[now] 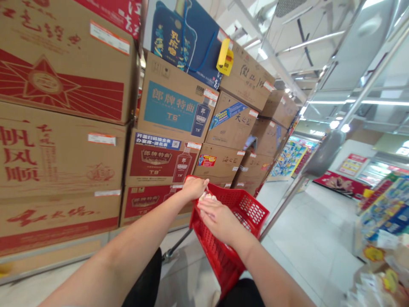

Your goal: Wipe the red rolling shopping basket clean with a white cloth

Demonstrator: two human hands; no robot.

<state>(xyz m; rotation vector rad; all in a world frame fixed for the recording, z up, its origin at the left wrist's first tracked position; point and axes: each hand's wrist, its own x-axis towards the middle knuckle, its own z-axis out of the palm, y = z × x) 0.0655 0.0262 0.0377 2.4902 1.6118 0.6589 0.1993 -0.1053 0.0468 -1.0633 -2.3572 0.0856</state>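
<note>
A red plastic basket with perforated walls is low at the centre, in front of the person, between 2 outstretched bare forearms. The left grip is at the basket's near upper rim, fingers curled inward; their undersides are hidden, so what they pinch, if anything, cannot be told. The right grip lies just beside it, over the same end of the basket, fingers fairly straight and close together; whether they pinch anything cannot be told either. Beneath the basket's left side, a dark rod slants down towards the pale tiled floor. Dark-clothed legs show at the bottom edge.

Stacked cartons fill the left, including 1 with a red star, 1 with a teal panel and 1 with a dark red front. Above the teal-panelled carton stands a blue bag; a yellow tag hangs at its right edge. Right of the basket, a metal pole slants upward, with loaded shelves well beyond it.
</note>
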